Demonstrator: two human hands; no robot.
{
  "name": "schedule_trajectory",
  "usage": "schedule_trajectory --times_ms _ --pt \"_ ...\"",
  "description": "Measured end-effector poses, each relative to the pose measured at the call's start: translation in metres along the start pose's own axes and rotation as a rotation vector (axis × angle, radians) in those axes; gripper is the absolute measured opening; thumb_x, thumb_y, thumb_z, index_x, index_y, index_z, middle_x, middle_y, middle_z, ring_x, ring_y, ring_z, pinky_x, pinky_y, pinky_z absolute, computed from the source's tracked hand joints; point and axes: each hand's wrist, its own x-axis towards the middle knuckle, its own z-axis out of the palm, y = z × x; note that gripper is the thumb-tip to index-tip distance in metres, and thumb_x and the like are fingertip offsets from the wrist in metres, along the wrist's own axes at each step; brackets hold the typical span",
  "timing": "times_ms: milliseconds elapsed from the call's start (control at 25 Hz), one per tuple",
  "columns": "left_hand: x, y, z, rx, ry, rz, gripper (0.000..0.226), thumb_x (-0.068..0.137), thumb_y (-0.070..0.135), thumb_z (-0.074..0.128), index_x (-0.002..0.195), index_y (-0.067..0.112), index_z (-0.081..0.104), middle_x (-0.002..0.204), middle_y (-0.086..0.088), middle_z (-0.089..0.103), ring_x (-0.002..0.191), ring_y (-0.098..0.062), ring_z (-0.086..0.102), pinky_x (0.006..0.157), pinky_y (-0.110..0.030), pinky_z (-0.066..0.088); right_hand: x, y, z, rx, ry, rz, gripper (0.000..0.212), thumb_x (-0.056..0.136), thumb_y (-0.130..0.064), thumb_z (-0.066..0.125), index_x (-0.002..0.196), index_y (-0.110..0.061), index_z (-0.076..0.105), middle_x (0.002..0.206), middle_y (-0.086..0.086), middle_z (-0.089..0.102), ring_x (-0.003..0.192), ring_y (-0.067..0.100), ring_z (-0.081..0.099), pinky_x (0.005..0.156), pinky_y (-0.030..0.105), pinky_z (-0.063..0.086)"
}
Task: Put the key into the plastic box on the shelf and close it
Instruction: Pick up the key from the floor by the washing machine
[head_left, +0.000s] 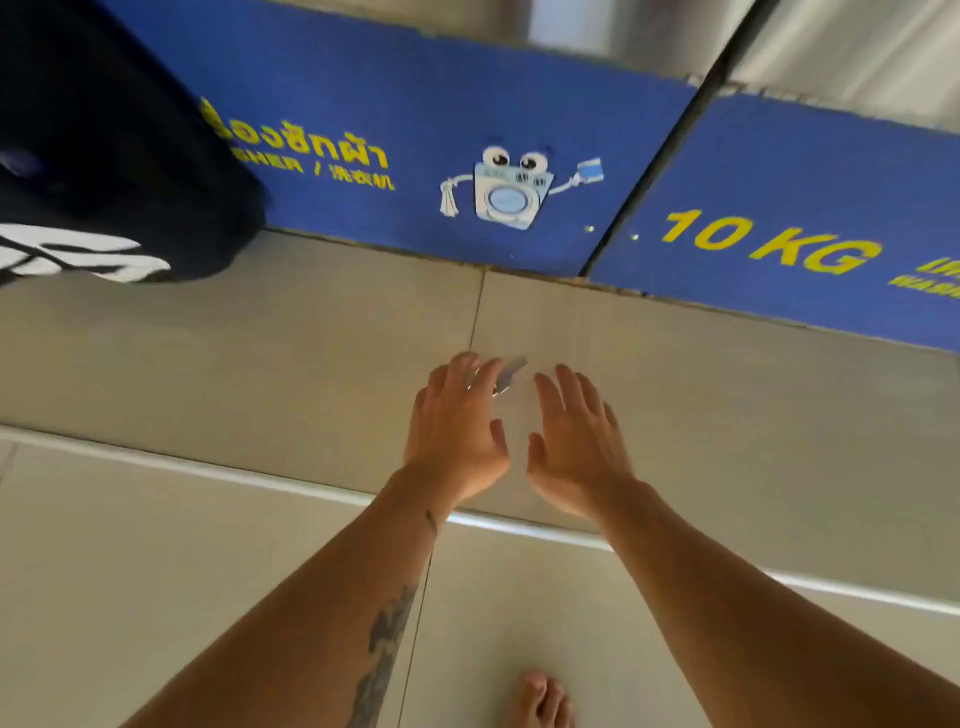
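Both forearms are bare to the lower edge of the view, with no sleeve showing on either. The left forearm carries a dark, elongated tattoo along its inner side, its outline blurred, and a second, small dark mark sits just below the wrist. A thin, pale ring shows on a finger of the left hand. The right hand and right forearm bear no marks or jewellery that can be made out. At the bottom edge a bare foot shows its toes, unshod.
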Motion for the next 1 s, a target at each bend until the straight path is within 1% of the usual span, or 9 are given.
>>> schedule_trajectory --times_ms 120,280,360,440,520,680,760,920,1000 --pt "0.012 -0.007 0.022 0.115 0.086 0.049 0.057 0.078 0.023 0.065 0.131 0.026 0.046 0.133 -0.001 0.044 0.120 -0.026 0.042 0.097 -0.038 0.043 0.008 0.008 0.023 -0.020 0.173 -0.005 0.071 0.082 -0.026 0.056 0.147 -0.010 0.033 0.156 0.015 0.029 0.143 0.035 0.025 0.113 0.051 0.029" --pt "0.020 -0.022 0.035 0.198 0.202 0.128 0.028 0.083 0.016 0.051 0.109 0.017 0.059 0.108 -0.007 0.053 0.096 -0.031 0.049 0.078 -0.041 0.048 0.004 0.015 0.046 -0.044 0.232 -0.026 0.072 0.085 -0.030 0.049 0.151 -0.010 0.027 0.159 0.015 0.024 0.147 0.035 0.018 0.119 0.051 0.018" --pt "0.024 -0.030 0.035 0.242 0.218 0.198 0.029 0.080 0.009 0.042 0.103 0.012 0.060 0.101 -0.011 0.055 0.088 -0.034 0.051 0.071 -0.044 0.049 0.006 0.016 0.046 -0.033 0.244 -0.031 0.073 0.086 -0.030 0.048 0.152 -0.010 0.025 0.161 0.015 0.022 0.148 0.035 0.016 0.120 0.050 0.015" --pt "0.030 -0.032 0.031 0.249 0.211 0.220 0.026 0.077 0.005 0.046 0.097 0.010 0.061 0.096 -0.012 0.057 0.084 -0.036 0.053 0.064 -0.044 0.053 0.005 0.015 0.044 -0.025 0.216 -0.032 0.074 0.088 -0.031 0.047 0.154 -0.012 0.020 0.162 0.014 0.017 0.149 0.034 0.011 0.121 0.049 0.012" --pt "0.033 -0.030 0.023 0.195 0.177 0.166 0.018 0.078 0.005 0.056 0.095 0.008 0.061 0.097 -0.013 0.057 0.083 -0.035 0.057 0.061 -0.044 0.054 0.004 0.012 0.038 -0.024 0.140 -0.027 0.076 0.091 -0.032 0.047 0.156 -0.013 0.012 0.164 0.011 0.008 0.151 0.032 0.003 0.122 0.049 0.009" --pt "0.013 -0.017 -0.011 0.030 0.142 0.056 0.014 0.083 0.008 0.055 0.095 0.008 0.062 0.101 -0.013 0.053 0.074 -0.038 0.060 0.067 -0.043 0.051 0.004 0.007 0.002 0.013 -0.108 0.032 0.084 0.093 -0.030 0.054 0.157 -0.016 0.001 0.166 0.005 -0.011 0.152 0.026 -0.007 0.123 0.044 0.008" --pt "-0.008 -0.008 -0.035 -0.013 0.151 0.046 0.012 0.084 0.008 0.055 0.092 0.009 0.065 0.097 -0.011 0.054 0.073 -0.036 0.060 0.068 -0.041 0.051 -0.005 -0.005 -0.027 0.055 -0.202 0.060 0.080 0.094 -0.028 0.053 0.157 -0.015 0.005 0.166 0.002 -0.008 0.152 0.024 -0.002 0.122 0.041 0.012" --pt "-0.058 0.016 -0.104 -0.094 0.106 -0.080 0.018 0.085 0.010 0.053 0.087 0.014 0.070 0.087 -0.007 0.065 0.079 -0.028 0.063 0.066 -0.028 0.042 -0.057 -0.045 -0.097 0.110 -0.184 -0.005 0.073 0.095 -0.028 0.053 0.155 -0.012 0.015 0.166 0.001 0.007 0.151 0.021 0.007 0.120 0.036 0.017" --pt "-0.087 0.031 -0.148 -0.141 0.096 -0.171 0.024 0.084 0.008 0.050 0.088 0.016 0.072 0.088 -0.005 0.069 0.080 -0.025 0.065 0.067 -0.025 0.044 -0.090 -0.070 -0.140 0.110 -0.181 -0.052 0.068 0.095 -0.027 0.052 0.153 -0.010 0.020 0.163 0.004 0.017 0.149 0.023 0.015 0.119 0.037 0.020"
